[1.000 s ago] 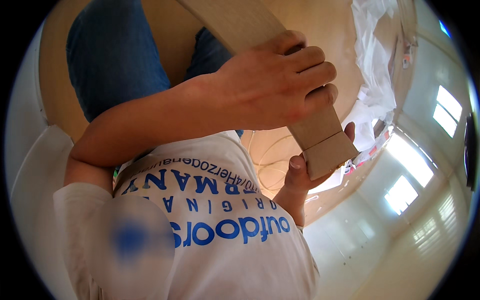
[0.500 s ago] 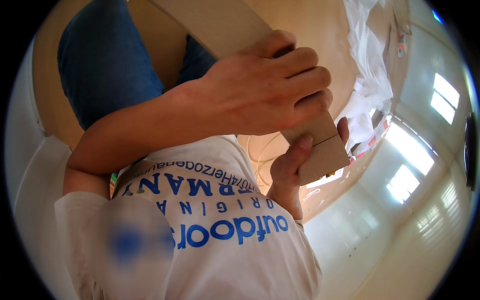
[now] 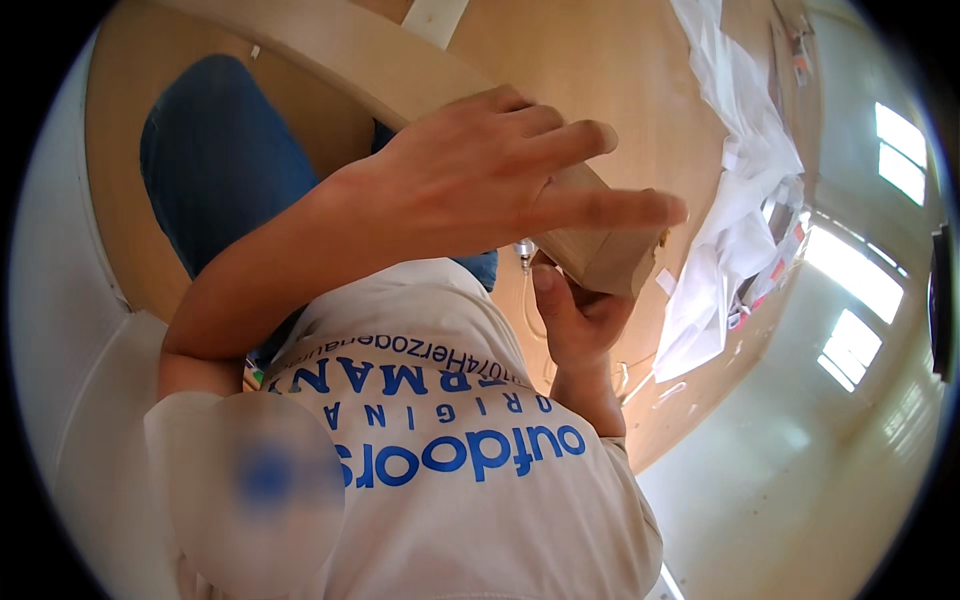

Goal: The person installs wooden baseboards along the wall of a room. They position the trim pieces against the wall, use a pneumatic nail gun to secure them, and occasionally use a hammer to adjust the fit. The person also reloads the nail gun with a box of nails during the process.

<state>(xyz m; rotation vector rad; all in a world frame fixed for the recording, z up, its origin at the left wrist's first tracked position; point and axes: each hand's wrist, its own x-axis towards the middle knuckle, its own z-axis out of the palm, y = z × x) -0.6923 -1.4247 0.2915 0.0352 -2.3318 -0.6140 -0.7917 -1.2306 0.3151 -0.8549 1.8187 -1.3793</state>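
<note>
A long tan wooden board (image 3: pixel 350 60) runs from the upper left down to the middle of the head view, its end turned partly toward me. My left hand (image 3: pixel 480 180) lies across the board close to that end. Its fingers are stretched out and spread, two of them reaching past the board's edge. Below, my right hand (image 3: pixel 580 320) grips the board's end from underneath, with the thumb along the near side. The left hand and wrist hide part of the board's middle.
Crumpled white sheeting (image 3: pixel 730 200) lies along the right on a light wood-coloured surface (image 3: pixel 600 60). A thin hose with a metal fitting (image 3: pixel 524 250) hangs behind the right hand. A pale strip (image 3: pixel 435 20) lies beyond the board. My bent knee (image 3: pixel 225 150) is on the left.
My left hand's fingers have uncurled from the board and now stretch out. The board has turned, and the dark line across it no longer shows. My right hand still holds its end.
</note>
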